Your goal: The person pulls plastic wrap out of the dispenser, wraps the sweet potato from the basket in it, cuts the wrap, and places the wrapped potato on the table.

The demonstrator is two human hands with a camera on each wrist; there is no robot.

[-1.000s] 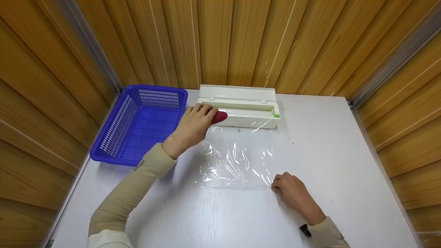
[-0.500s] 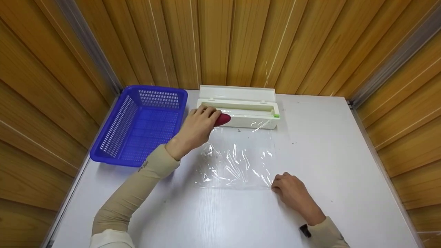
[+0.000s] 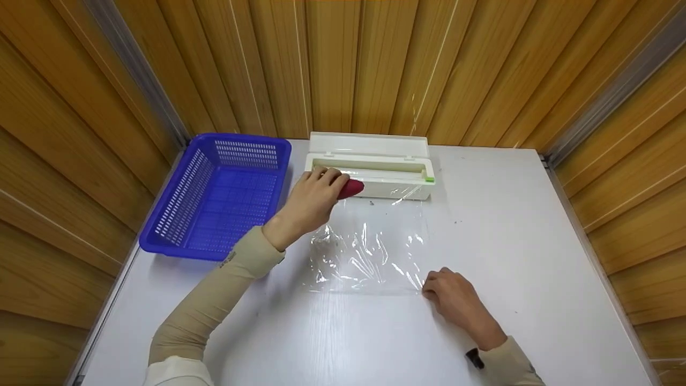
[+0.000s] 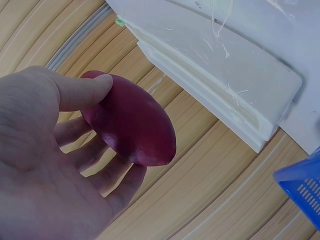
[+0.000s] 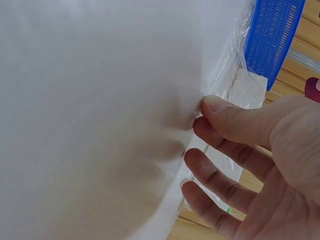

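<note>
Left hand (image 3: 308,201): clamped round red fruit (image 4: 130,120), above film (image 3: 370,246), just before dispenser (image 3: 375,171). Right hand (image 3: 455,303): fingers curled, seemingly pinning film corner. Advice: set fruit mid-sheet; keep corner pinned flat.

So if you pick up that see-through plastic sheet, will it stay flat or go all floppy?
Probably floppy: the plastic sheet already lies crinkled on the table, so it looks very thin. It likely weighs almost nothing and may cling to itself or to skin. The right hand pins one corner, which hints that it shifts easily.
</note>
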